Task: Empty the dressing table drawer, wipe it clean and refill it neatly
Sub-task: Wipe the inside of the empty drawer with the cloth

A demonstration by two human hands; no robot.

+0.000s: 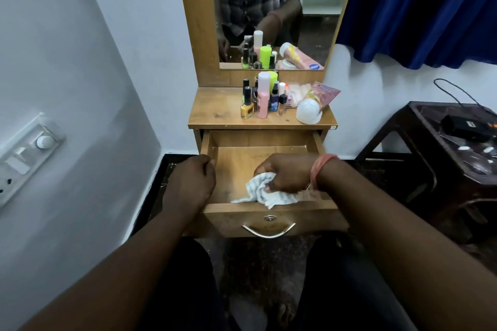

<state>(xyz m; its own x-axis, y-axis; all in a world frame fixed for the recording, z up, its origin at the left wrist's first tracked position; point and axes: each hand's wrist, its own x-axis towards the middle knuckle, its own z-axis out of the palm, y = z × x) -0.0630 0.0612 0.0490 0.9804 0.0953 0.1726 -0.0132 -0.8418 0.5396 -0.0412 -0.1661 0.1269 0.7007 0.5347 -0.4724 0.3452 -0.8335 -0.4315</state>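
The right hand [285, 173] is curling tight around a bunched white cloth [265, 192], pressing it onto the floor of the open drawer [236, 164] near its front wall. The left hand [192, 179] is gripping the drawer's left edge, fingers folded over. The drawer is sticking straight out toward the person, handle [268, 231] facing them. Bottles [262, 97] are standing on the tabletop [215, 113]; their labels are too small to read.

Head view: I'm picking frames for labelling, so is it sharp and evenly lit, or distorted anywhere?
Head view: the drawer and cloth are lit and fairly sharp; the floor under the dressing table is dark; wide-angle bending bows the left wall and switch panel; bottle labels on top are too soft to read.
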